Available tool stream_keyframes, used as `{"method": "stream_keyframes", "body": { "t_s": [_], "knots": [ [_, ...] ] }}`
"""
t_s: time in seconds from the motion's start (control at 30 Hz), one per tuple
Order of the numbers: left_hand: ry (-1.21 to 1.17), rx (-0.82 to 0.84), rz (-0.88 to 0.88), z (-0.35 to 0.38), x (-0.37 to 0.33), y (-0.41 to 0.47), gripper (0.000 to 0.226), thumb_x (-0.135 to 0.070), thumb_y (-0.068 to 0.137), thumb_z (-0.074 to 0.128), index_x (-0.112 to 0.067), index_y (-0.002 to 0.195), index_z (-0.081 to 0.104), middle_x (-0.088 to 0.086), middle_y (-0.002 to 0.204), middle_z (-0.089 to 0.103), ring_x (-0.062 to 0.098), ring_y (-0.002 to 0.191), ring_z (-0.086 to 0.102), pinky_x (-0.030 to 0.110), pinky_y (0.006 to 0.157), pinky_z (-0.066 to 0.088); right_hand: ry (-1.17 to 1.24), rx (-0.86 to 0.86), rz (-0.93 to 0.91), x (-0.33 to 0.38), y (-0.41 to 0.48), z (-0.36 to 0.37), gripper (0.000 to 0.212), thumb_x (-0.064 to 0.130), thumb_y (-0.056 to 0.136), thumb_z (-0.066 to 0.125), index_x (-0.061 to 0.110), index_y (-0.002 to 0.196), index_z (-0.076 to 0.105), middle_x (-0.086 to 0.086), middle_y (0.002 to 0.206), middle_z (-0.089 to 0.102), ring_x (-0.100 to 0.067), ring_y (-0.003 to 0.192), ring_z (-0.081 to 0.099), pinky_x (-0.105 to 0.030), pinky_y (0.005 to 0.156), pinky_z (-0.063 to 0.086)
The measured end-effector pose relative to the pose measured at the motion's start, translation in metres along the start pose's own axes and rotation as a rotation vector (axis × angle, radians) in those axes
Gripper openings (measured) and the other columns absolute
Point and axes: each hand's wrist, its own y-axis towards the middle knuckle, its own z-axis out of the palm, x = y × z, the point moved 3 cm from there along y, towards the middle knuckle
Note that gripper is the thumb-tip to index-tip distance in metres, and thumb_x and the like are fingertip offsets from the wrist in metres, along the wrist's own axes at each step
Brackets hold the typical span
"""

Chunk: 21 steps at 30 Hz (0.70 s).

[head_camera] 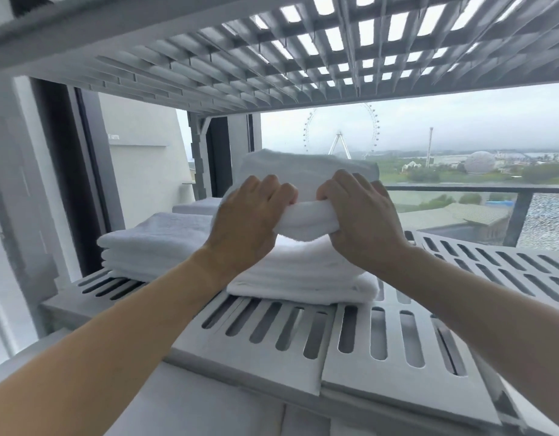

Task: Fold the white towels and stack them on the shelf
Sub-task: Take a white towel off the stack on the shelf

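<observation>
A folded white towel (306, 220) is held by its near edge in both hands, just above a stack of folded white towels (303, 278) in the middle of the slatted grey shelf (303, 335). My left hand (249, 221) grips the towel's left part and my right hand (360, 221) grips its right part, knuckles up. The towel's far half (303, 168) rises behind my fingers. A second stack of folded white towels (152, 247) lies to the left on the same shelf.
The slatted shelf above (271, 51) hangs low over the towels. A grey upright post (199, 158) stands behind the left stack. Bare shelf slats (492, 269) extend to the right. Beyond are a window, a balcony rail (523, 196) and a distant ferris wheel.
</observation>
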Motion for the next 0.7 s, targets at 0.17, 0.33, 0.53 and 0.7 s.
{"method": "stream_keyframes", "body": {
  "t_s": [0.17,0.33,0.53,0.7],
  "knots": [
    [0.025,-0.008,-0.015,-0.026,-0.047,0.009,0.054,0.012,0.05,0.068,-0.013,0.092,0.046,0.01,0.082,0.054,0.029,0.069,0.049,0.028,0.05,0.03,0.058,-0.04,0.018,-0.016,-0.024,-0.039,0.04,-0.006,0.053,0.062,0.01,0.089,0.055,-0.007,0.089,0.055,-0.03,0.08,0.054,-0.033,0.067,0.035],
    [-0.011,-0.089,-0.019,-0.052,-0.119,0.014,0.053,0.008,0.053,0.069,-0.014,0.096,0.046,0.012,0.085,0.053,0.027,0.074,0.047,0.026,0.053,0.031,0.105,-0.066,0.037,-0.043,-0.069,-0.095,0.04,-0.006,0.052,0.061,0.012,0.088,0.054,-0.005,0.089,0.055,-0.027,0.08,0.052,-0.031,0.069,0.034],
    [-0.126,-0.102,0.007,-0.05,-0.224,0.03,0.044,0.007,0.06,0.06,-0.016,0.096,0.048,0.01,0.085,0.055,0.028,0.074,0.045,0.031,0.054,0.035,0.086,-0.024,0.066,-0.1,-0.14,-0.168,0.035,-0.001,0.054,0.058,0.01,0.088,0.056,-0.006,0.087,0.055,-0.021,0.083,0.045,-0.03,0.067,0.033],
    [-0.203,-0.12,0.043,-0.039,-0.301,0.052,0.04,0.004,0.061,0.058,-0.017,0.095,0.052,0.007,0.083,0.054,0.025,0.073,0.044,0.033,0.051,0.038,0.025,0.004,0.129,-0.149,-0.191,-0.218,0.032,0.0,0.056,0.058,0.01,0.087,0.056,-0.008,0.086,0.055,-0.018,0.08,0.039,-0.029,0.066,0.026]
  ]
}}
